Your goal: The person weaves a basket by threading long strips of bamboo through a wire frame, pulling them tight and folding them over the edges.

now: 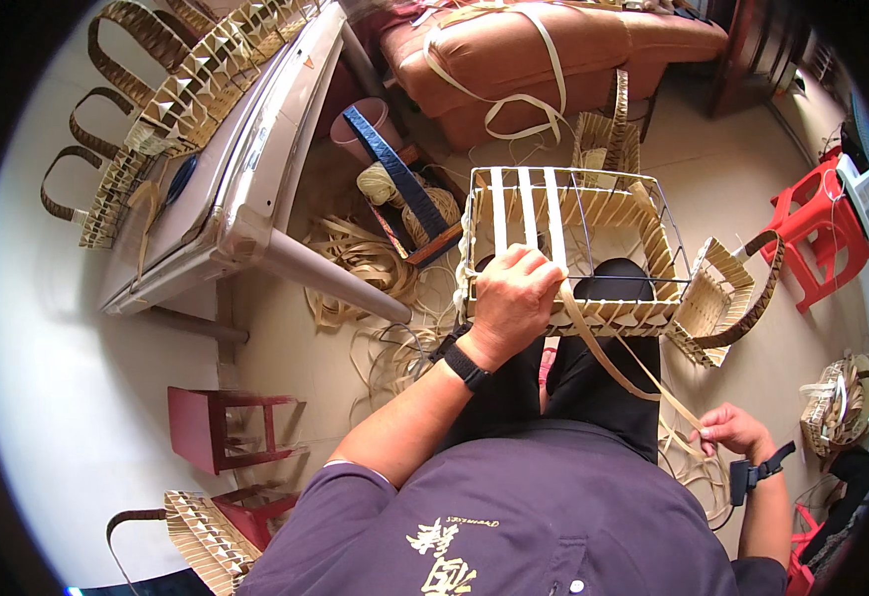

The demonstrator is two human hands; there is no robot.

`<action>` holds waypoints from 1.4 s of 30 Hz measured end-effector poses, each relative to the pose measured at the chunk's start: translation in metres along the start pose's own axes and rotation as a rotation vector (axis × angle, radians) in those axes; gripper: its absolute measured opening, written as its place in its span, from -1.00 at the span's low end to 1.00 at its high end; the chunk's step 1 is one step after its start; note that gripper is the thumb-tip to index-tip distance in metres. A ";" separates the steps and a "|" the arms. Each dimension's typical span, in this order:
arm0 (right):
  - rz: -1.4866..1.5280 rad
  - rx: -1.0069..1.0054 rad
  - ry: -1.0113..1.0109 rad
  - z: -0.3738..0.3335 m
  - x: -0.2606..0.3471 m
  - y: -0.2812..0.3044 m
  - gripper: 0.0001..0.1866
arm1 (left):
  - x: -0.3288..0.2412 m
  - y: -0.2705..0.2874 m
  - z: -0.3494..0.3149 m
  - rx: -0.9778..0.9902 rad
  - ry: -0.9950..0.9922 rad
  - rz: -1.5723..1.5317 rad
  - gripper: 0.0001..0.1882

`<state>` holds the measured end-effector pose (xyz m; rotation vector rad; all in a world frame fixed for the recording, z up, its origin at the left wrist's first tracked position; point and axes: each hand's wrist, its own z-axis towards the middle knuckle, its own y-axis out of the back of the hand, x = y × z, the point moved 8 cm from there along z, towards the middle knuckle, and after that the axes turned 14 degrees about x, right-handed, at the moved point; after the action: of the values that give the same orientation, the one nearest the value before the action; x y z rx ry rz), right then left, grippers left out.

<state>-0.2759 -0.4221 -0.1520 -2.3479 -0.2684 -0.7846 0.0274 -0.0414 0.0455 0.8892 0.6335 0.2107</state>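
Note:
A rectangular wire-framed basket (668, 260), partly wrapped in tan flat strips, rests over my knees. Three pale strips (526, 204) run across the left part of its wire frame. My left hand (516, 298) is closed on the basket's near left edge; its fingertips are partly hidden. From beside that hand a long tan strip (603, 360) curves down to the right. Out to the lower right, my right hand (735, 430) pinches this strip between thumb and fingers, apart from the basket.
Small handled baskets (717, 298) sit right of and behind the frame. Loose strips (360, 263) and a blue-handled basket (409, 204) with twine lie left, by a table (245, 169) bearing more baskets. A brown sofa (553, 60) stands behind, red stools (822, 233) at right and lower left.

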 end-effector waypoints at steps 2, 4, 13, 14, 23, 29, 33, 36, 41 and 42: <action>-0.397 -0.259 -0.521 -0.066 -0.089 0.062 -0.75 | -0.005 -0.011 0.009 0.009 -0.028 -0.034 -0.95; -0.596 -0.329 -0.486 -0.063 -0.059 0.071 -0.74 | -0.004 -0.010 0.009 0.020 -0.007 -0.027 -0.96; -0.590 -0.044 0.443 0.124 0.275 -0.198 -0.27 | -0.002 -0.001 0.006 0.016 0.001 0.009 -0.97; -0.491 0.077 0.410 0.135 0.282 -0.209 -0.24 | -0.004 -0.002 0.007 0.018 -0.006 0.011 -0.96; -0.544 -0.082 0.356 0.124 0.416 -0.191 -0.68 | -0.011 0.018 0.001 -0.228 -0.108 -0.066 -0.74; -0.265 -0.086 0.288 0.173 0.424 -0.156 -0.72 | -0.011 0.013 0.000 -0.162 -0.024 -0.113 -0.81; -0.173 -0.070 0.231 0.191 0.419 -0.138 -0.74 | -0.013 0.006 0.001 -0.110 -0.079 -0.058 -0.84; -0.158 -0.032 0.166 0.201 0.418 -0.134 -0.77 | -0.014 0.002 0.004 -0.060 -0.088 0.001 -0.86; -0.504 -0.070 0.260 0.169 0.450 -0.114 -0.93 | -0.013 0.003 0.002 0.000 -0.022 0.009 -0.89; -0.569 -0.073 0.213 0.147 0.453 -0.105 -0.96 | -0.013 0.004 0.002 -0.004 -0.024 0.010 -0.89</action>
<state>0.1164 -0.2522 0.0823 -2.2457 -0.8478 -1.3180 0.0190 -0.0460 0.0551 0.8904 0.6066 0.2099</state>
